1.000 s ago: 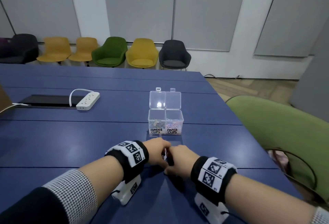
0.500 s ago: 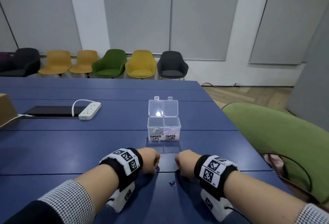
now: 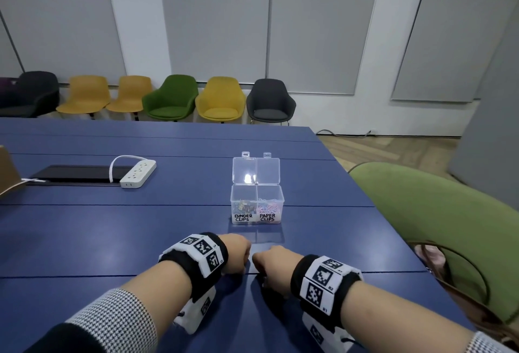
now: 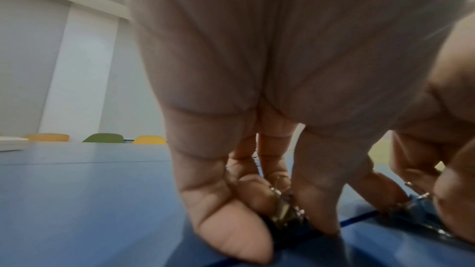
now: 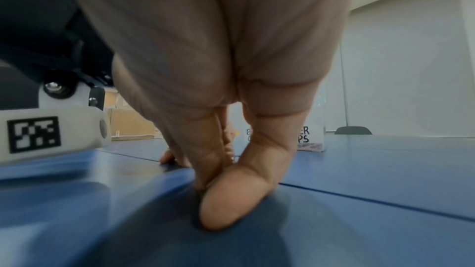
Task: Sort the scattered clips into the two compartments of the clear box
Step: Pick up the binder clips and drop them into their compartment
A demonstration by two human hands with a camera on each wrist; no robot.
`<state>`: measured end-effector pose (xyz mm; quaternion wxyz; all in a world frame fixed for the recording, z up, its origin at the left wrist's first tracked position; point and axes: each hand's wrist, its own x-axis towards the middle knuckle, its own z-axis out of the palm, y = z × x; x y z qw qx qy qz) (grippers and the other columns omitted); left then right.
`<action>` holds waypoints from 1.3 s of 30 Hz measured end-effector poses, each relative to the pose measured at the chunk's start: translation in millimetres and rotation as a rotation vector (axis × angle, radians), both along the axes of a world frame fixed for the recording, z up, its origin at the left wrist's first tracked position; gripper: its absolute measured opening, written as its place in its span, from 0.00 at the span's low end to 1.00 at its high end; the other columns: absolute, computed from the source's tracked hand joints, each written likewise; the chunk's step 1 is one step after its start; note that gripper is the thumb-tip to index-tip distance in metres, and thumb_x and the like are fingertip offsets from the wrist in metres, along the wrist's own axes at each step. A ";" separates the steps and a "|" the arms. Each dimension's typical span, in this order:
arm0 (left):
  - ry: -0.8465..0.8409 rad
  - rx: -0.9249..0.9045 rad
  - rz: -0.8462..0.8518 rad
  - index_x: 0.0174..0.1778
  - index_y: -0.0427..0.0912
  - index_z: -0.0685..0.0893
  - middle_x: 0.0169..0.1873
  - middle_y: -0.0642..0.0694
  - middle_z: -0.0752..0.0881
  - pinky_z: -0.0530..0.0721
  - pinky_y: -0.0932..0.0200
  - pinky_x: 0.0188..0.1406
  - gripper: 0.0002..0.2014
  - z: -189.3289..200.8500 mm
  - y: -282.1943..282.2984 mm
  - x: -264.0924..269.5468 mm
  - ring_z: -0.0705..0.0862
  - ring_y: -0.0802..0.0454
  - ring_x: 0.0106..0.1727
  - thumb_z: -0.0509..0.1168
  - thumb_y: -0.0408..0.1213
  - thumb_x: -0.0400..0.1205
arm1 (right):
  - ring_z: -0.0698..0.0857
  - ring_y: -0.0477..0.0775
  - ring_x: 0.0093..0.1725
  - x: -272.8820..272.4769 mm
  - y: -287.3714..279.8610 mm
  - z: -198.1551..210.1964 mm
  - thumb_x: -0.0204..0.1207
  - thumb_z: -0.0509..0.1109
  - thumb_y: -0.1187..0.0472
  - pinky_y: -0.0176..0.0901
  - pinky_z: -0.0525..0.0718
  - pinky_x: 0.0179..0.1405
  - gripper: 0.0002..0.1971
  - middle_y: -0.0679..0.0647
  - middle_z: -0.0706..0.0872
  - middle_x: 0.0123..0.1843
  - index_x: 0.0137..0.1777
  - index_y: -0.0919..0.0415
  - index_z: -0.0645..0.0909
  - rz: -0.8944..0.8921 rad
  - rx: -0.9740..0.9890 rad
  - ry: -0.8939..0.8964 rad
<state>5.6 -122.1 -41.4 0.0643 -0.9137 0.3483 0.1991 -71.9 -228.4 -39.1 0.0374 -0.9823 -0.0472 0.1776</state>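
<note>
The clear box (image 3: 257, 206) stands open on the blue table (image 3: 112, 234), its lid folded back. Its left compartment, labelled BINDER CLIPS, holds coloured binder clips (image 3: 243, 206). The right one, labelled PAPER CLIPS, holds paper clips (image 3: 269, 207). Both hands rest curled on the table just in front of the box. My left hand (image 3: 238, 260) pinches a dark binder clip (image 4: 284, 212) against the table. My right hand (image 3: 266, 268) is beside it, fingers and thumb (image 5: 226, 206) pressed down around a blue binder clip (image 4: 421, 203). That clip is hidden in the head view.
A white power strip (image 3: 137, 174) and a black panel (image 3: 73, 175) lie at the back left. A brown box corner (image 3: 8, 173) is at the far left. A green chair (image 3: 438, 229) stands close at the table's right edge.
Half a second ago the hands were apart with a small clip lying on the table between them. Now they are close together and the right hand covers that clip.
</note>
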 end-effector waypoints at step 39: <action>1.302 -1.216 0.925 0.40 0.33 0.78 0.26 0.40 0.81 0.72 0.66 0.16 0.11 -23.2 26.2 11.3 0.75 0.54 0.20 0.53 0.30 0.83 | 0.67 0.47 0.20 7.3 -55.3 -18.5 0.42 0.80 0.71 0.29 0.62 0.11 0.18 0.58 0.75 0.33 0.28 0.65 0.74 -0.708 2.408 0.273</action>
